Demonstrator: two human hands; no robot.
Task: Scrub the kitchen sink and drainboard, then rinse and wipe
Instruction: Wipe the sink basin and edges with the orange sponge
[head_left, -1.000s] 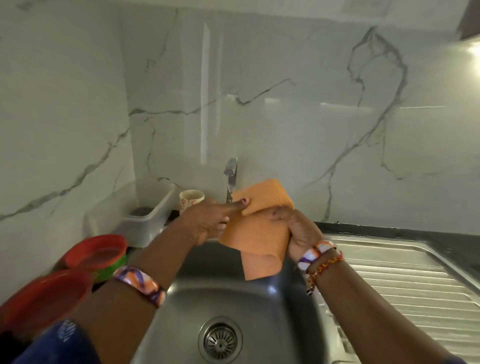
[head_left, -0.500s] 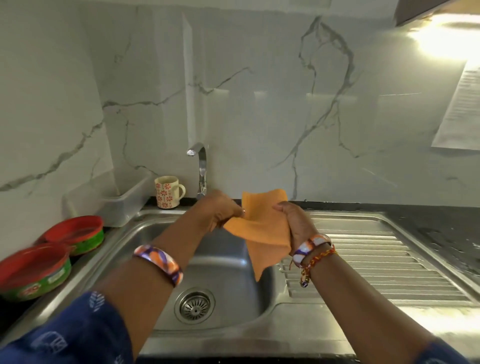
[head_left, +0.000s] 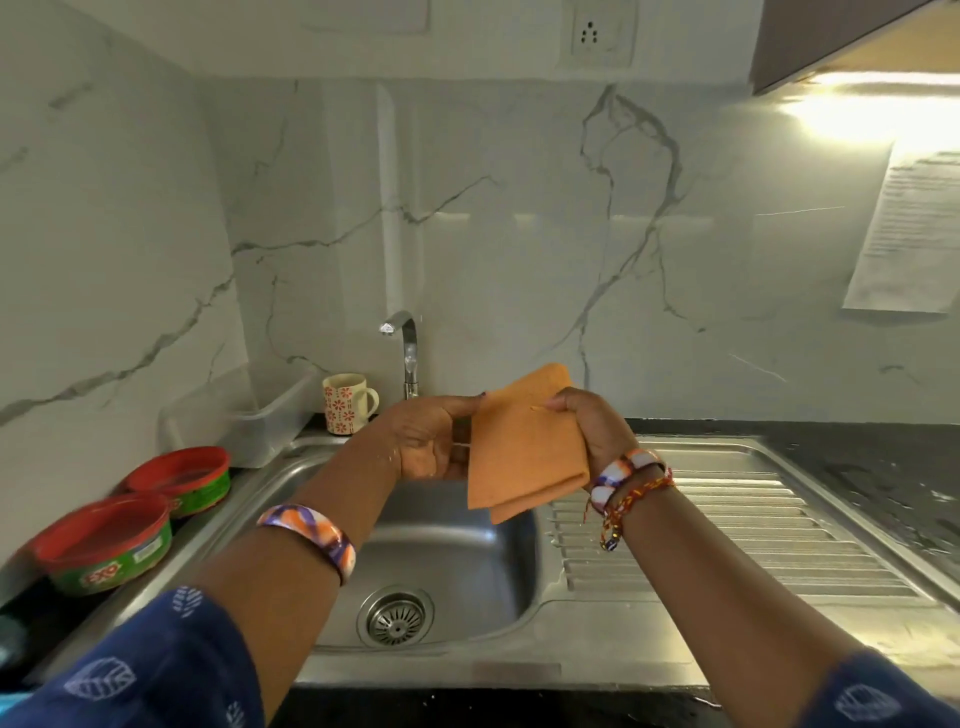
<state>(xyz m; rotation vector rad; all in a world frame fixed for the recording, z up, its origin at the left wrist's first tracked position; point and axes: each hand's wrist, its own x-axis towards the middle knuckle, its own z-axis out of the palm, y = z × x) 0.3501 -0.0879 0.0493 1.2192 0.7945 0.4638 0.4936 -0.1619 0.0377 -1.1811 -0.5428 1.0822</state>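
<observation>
I hold a folded orange cloth in the air above the right side of the steel sink basin. My right hand grips the cloth's right edge, thumb on top. My left hand is at its left edge, palm up, index finger along the top corner and fingers under the fold. The basin's round drain strainer shows below my left forearm. The ribbed steel drainboard stretches to the right of the basin. The tap stands at the back, with no water running.
A flowered mug stands left of the tap beside a clear plastic tub. Two red-lidded green tubs sit on the left counter. Dark wet countertop lies right of the drainboard. A paper sheet hangs on the marble wall.
The view has pulled back and tilted up, showing the whole sink and drainboard. The cloth has gone from hanging open to a tighter fold between both hands.
</observation>
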